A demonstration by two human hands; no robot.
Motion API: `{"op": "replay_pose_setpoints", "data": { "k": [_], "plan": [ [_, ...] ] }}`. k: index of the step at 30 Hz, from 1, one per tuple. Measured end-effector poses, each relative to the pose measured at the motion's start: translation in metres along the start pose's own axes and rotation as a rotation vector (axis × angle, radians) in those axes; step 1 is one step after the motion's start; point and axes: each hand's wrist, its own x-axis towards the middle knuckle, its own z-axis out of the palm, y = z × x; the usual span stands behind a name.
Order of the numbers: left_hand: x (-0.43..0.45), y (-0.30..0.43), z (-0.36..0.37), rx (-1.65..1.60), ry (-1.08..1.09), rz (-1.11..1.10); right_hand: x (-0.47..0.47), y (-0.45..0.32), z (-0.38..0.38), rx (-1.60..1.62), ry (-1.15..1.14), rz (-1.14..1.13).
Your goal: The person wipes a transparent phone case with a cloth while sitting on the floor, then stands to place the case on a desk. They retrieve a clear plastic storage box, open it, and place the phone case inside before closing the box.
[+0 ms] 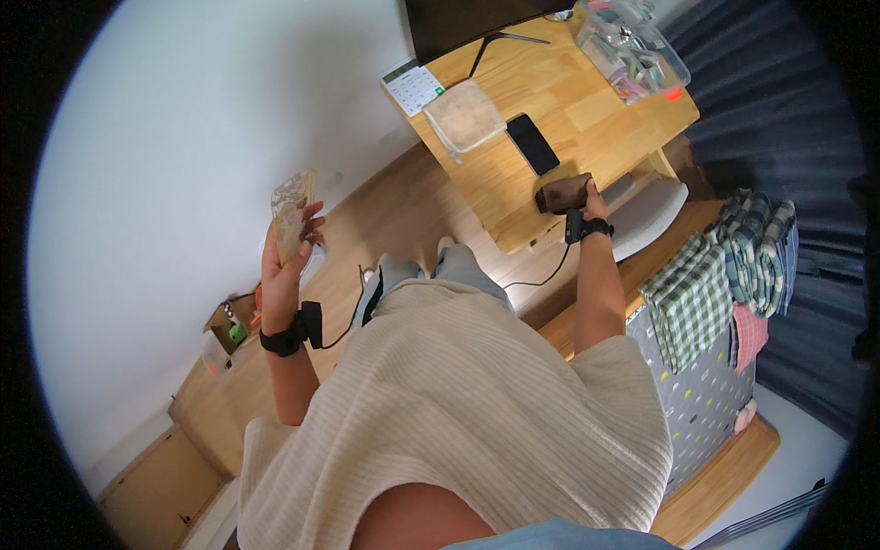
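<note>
At the left, my left hand (pixel 292 251) holds up a clear patterned phone case (pixel 292 210), well away from the desk. Over the near edge of the wooden desk (pixel 577 89), my right hand (pixel 592 201) grips a dark brown cloth or pouch (pixel 565 194); which of the two cannot be told. Just beyond it lies a black smartphone (pixel 533 144), screen up. A folded beige cloth (pixel 466 115) is beside the phone, with a white calculator (pixel 412 86) at the desk's corner. Each wrist wears a black strap with a small cabled device.
A monitor (pixel 474 24) on a black stand and a clear plastic bin of small items (pixel 632 55) stand on the desk. A grey chair (pixel 650 220) is tucked near it. Folded checked fabrics (pixel 691 302) lie on a bed at the right. A white wall (pixel 172 137) is at the left.
</note>
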Motion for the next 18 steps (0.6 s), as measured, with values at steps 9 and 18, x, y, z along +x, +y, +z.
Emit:
{"op": "replay_pose_setpoints", "data": {
  "k": [9,18],
  "plan": [
    [-0.004,0.003,0.000,0.026,0.007,-0.004,0.074,-0.002,0.002,-0.204,0.017,0.025],
    [-0.002,-0.001,-0.008,0.022,0.037,-0.036,0.031,-0.027,0.025,-0.244,0.072,0.046]
  ]
}}
